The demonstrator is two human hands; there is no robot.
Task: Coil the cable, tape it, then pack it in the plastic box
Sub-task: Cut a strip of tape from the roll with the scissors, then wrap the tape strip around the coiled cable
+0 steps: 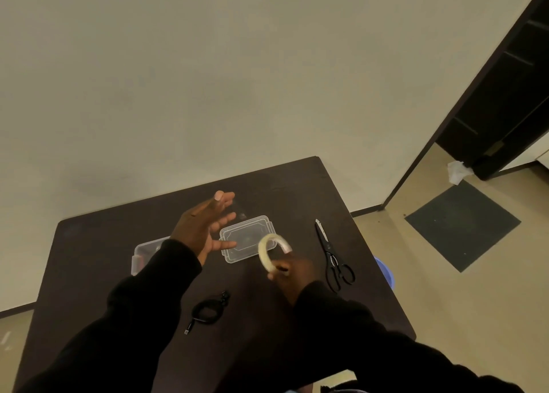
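Note:
The black cable [206, 311] lies coiled on the dark table [89, 259], near me and between my arms. My right hand [286, 274] grips a roll of clear tape [269, 248] upright above the table. My left hand [205, 226] is raised to the left of the roll. Its thumb and forefinger are pinched together and the other fingers are spread. A faint clear tape strip [240, 211] seems to run from that pinch toward the roll. A clear plastic lid [243, 232] lies flat behind the roll. The clear plastic box [142, 251] sits at the left, partly hidden by my left sleeve.
Black scissors [329, 253] lie shut at the right of the table. A blue tub [386, 272] shows past the table's right edge. On the floor to the right are a dark mat [462, 225] and a dark doorway.

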